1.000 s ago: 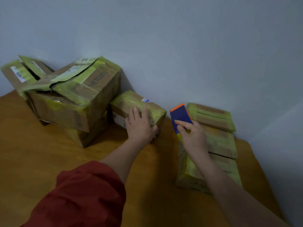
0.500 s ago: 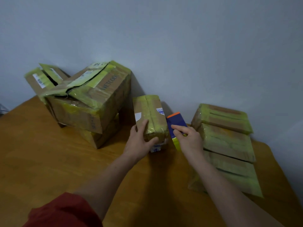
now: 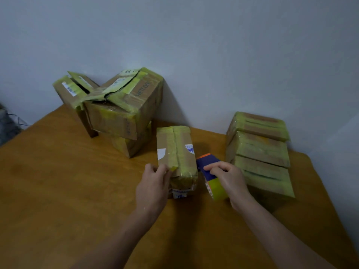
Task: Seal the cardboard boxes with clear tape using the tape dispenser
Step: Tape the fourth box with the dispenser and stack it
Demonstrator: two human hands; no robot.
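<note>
Here, left hand [image 3: 153, 188] gripping box [image 3: 178, 152], right hand [image 3: 231, 179] holding dispenser [image 3: 210, 160].

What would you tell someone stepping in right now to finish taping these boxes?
Left hand grips the small box at its near left edge.
Right hand holds the tape dispenser just right of that box.
Taped boxes are stacked at the right; the pile at back left includes one with a gaping top.
Probably next: run tape over the small box.

Cardboard boxes [image 3: 175, 150]: at least seven. Tape dispenser [image 3: 208, 167]: one. Hands [image 3: 152, 188]: two.
</note>
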